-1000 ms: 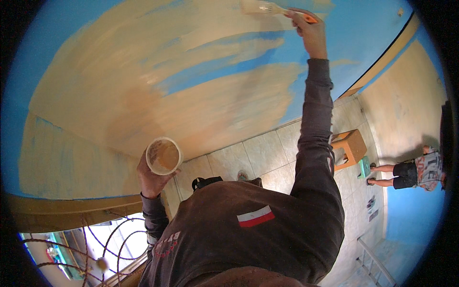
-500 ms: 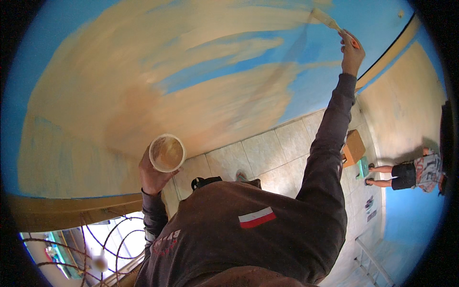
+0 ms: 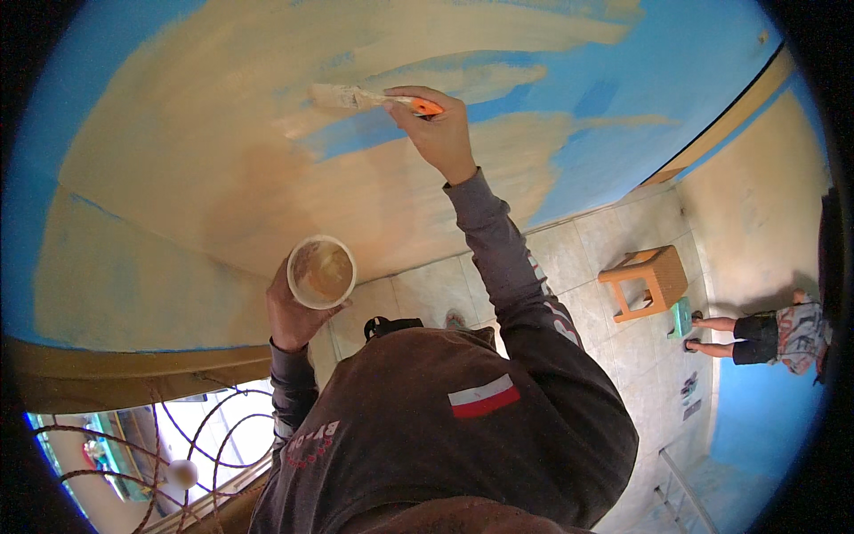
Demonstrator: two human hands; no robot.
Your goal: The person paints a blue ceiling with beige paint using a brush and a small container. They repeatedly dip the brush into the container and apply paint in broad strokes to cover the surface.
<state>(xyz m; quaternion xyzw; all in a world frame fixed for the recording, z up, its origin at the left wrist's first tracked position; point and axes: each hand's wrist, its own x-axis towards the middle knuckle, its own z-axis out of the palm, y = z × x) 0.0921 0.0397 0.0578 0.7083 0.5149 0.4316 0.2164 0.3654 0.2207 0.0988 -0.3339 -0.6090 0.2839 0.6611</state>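
My right hand (image 3: 434,132) is closed round the orange-ended handle of a paintbrush (image 3: 342,96). Its pale, paint-caked bristles point left and lie against or close to the wall (image 3: 267,116); I cannot tell whether they touch. Streaky beige paint covers much of that wall, with blue showing between the strokes. Lower down and to the left, my left hand (image 3: 301,311) grips a white round tub (image 3: 322,272) from its side. Beige paint coats the inside of the tub, whose mouth faces up toward me.
An orange-brown plastic stool (image 3: 654,283) stands on the tiled floor (image 3: 583,311) at right, beside a small green stool (image 3: 680,318). Another person (image 3: 765,338) stands by the far right wall. A metal ladder (image 3: 685,489) is at lower right; a window with curled bars (image 3: 191,445) at lower left.
My right hand has swept the paintbrush from the upper right of the wall leftward and down to the beige area. The tub has shifted slightly right and up, still in my left hand.
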